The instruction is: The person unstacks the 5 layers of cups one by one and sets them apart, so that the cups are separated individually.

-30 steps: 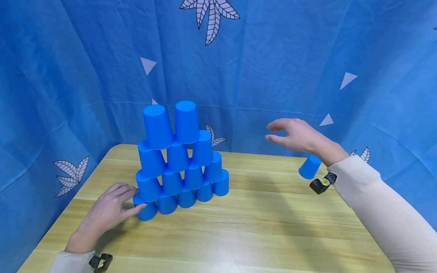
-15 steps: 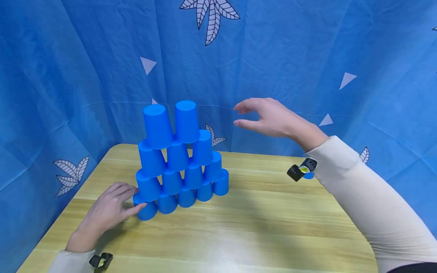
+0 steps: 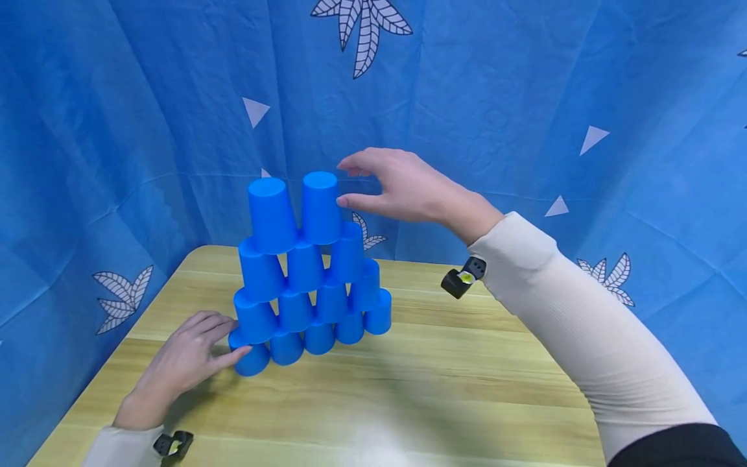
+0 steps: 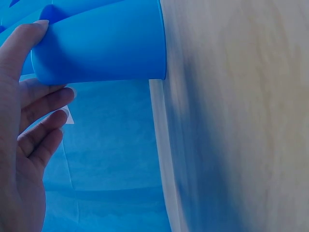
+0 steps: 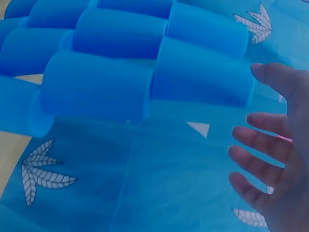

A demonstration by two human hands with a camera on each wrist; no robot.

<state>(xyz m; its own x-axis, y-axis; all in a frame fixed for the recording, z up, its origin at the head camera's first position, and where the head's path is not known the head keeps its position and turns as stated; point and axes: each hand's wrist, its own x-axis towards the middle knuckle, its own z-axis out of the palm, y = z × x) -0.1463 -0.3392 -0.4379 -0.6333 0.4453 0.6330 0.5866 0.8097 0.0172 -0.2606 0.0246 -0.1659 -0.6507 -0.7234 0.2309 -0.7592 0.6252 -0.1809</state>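
Upside-down blue plastic cups stand in a stepped wall, with a top-left cup (image 3: pixel 272 217) and a top-right cup (image 3: pixel 321 211) on the highest row. My left hand (image 3: pixel 181 363) holds the bottom-left cup (image 3: pixel 253 363) between thumb and fingers; in the left wrist view the thumb lies against that cup (image 4: pixel 106 48). Beside the top-right cup, my right hand (image 3: pixel 403 185) is raised with thumb and fingers apart and nothing held. In the right wrist view its spread fingers face the end of the near cup (image 5: pixel 205 75); whether the fingertips touch it I cannot tell.
The cups stand on a wooden table (image 3: pixel 467 363), left of its middle. A blue curtain (image 3: pixel 496 84) with white leaves and triangles hangs behind and at the sides. My right forearm (image 3: pixel 572 318) crosses above the table's right part.
My right hand has moved left and upward, from the table's right side to the top-right cup. The lone cup at the right is now hidden behind my arm. My left hand stays put.
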